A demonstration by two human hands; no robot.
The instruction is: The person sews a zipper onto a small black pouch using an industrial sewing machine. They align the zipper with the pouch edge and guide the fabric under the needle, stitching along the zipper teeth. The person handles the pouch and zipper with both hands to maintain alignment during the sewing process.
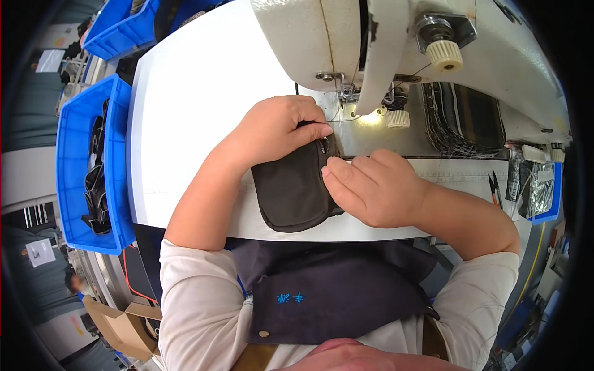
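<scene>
A dark brown fabric pouch [288, 191] with a zip lies on the white worktable just in front of a sewing machine [309, 34]. My left hand [281, 130] is closed on the pouch's upper end, thumb beside the zipper. At the right side of the pouch, my right hand [371, 185] has its fingers curled, gripping that edge. Just beyond both hands are the lit needle area and metal plate [365, 142]. A stack of dark pieces with loose threads [464, 117] sits right of the needle.
Blue bins [68, 216] stand along the left, one holding dark pieces. A small blue tray [543, 213] with packets and orange-handled snips [495, 191] are at the right. The white table [185, 80] has a curved front edge. Another person [77, 281] appears at lower left.
</scene>
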